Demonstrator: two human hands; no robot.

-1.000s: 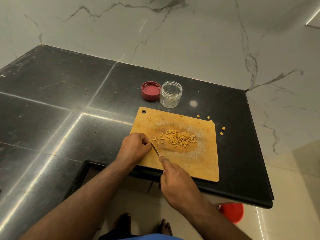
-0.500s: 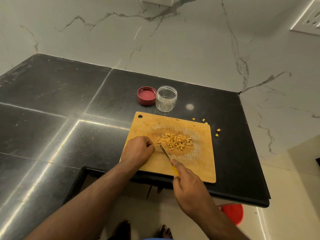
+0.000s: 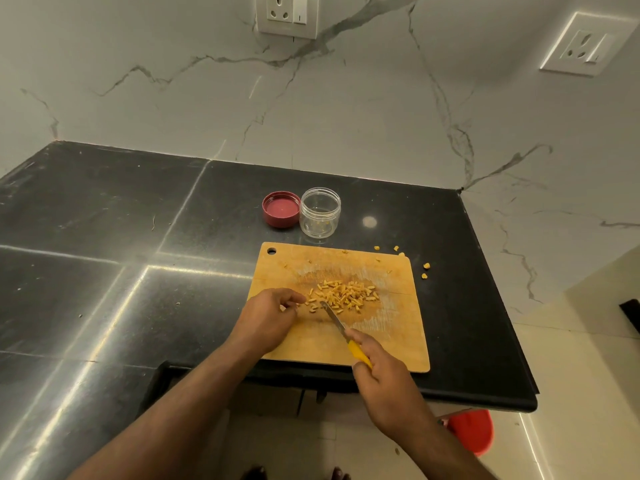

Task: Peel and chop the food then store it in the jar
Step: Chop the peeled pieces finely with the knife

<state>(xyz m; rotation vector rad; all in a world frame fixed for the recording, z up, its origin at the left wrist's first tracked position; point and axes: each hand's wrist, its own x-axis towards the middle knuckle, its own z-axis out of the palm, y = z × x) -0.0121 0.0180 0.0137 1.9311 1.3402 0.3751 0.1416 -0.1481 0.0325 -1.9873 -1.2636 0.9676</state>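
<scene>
The right hand (image 3: 388,379) grips a yellow-handled knife (image 3: 341,329), its blade tip among chopped pieces (image 3: 346,296) on the wooden board (image 3: 398,337). The left hand (image 3: 268,318) rests loosely curled just left of them, perhaps pinching a piece; I cannot tell. Beyond the fingertips an open jar (image 3: 320,216) and red lid (image 3: 281,209) stand on black counter (image 3: 104,216) below marble wall (image 3: 207,91).

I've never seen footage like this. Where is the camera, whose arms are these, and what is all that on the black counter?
There is no machine here: a person wears a wide-angle camera on the head, so you look down along their own two arms. The right hand grips a small knife with a yellow handle, its blade lying on a wooden cutting board. The left hand rests on the board with its fingers curled beside a pile of chopped yellow pieces; whether it pinches one is unclear. Behind the board stand an open clear jar, almost empty, and its red lid, upside down. A few stray pieces lie on the black counter.
</scene>
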